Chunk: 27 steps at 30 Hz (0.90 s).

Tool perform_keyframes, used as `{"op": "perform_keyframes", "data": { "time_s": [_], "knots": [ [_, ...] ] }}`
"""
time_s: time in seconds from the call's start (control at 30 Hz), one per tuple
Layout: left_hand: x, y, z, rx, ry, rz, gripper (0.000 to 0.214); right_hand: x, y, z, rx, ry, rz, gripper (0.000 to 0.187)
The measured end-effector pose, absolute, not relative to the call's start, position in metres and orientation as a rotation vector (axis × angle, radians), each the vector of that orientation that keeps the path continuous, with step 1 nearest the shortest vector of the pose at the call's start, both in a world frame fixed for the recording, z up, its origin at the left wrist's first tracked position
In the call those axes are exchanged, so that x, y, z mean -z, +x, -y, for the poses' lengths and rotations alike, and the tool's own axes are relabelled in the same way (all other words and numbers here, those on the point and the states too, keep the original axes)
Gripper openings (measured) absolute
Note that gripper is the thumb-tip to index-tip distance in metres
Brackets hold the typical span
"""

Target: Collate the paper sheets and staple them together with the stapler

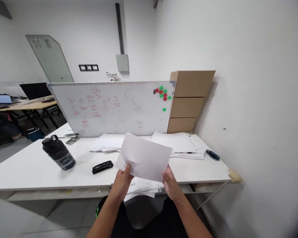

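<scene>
A white sheet of paper (146,157) is held up in front of me over the near edge of the white table (29,172). My left hand (123,182) pinches its lower left corner, thumb on top. My right hand (171,184) grips its lower right edge. Under the sheet, more printed papers (142,188) lie at the table's edge and stick out past it.
A black stapler (102,167) and a dark water bottle (59,152) stand left of my hands. Paper stacks (181,145), a whiteboard (114,107) with red and green magnets, stacked cardboard boxes (188,99) and a dark blue marker (213,154) sit behind. The wall is close on the right.
</scene>
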State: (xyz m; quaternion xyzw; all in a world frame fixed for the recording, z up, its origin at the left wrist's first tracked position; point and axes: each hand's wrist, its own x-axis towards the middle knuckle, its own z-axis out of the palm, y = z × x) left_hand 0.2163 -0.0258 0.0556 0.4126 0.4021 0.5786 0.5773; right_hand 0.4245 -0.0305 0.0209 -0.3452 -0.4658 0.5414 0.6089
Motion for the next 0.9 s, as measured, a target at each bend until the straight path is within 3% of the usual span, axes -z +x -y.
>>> {"op": "perform_keyframes", "data": {
  "time_s": [0.17,0.33,0.47,0.63,0.9],
  "knots": [
    [-0.034,0.200,0.044,-1.284,0.894,-0.976,0.073,-0.035,0.409,0.041,-1.372,-0.880,0.870,0.051],
    [-0.051,0.159,0.043,-1.210,0.967,-0.845,0.068,-0.034,0.421,0.025,-1.222,-1.053,1.054,0.047],
    [-0.060,0.150,0.031,-1.141,1.245,-1.101,0.053,-0.033,0.417,0.020,-1.133,-1.050,1.168,0.045],
    [-0.024,0.153,0.010,-1.126,1.710,-1.415,0.035,-0.015,0.409,0.016,-1.022,-1.144,1.332,0.039],
    [0.021,0.143,0.009,-1.174,1.854,-1.524,0.032,0.000,0.413,0.017,-0.840,-1.199,1.539,0.032]
  ]
}}
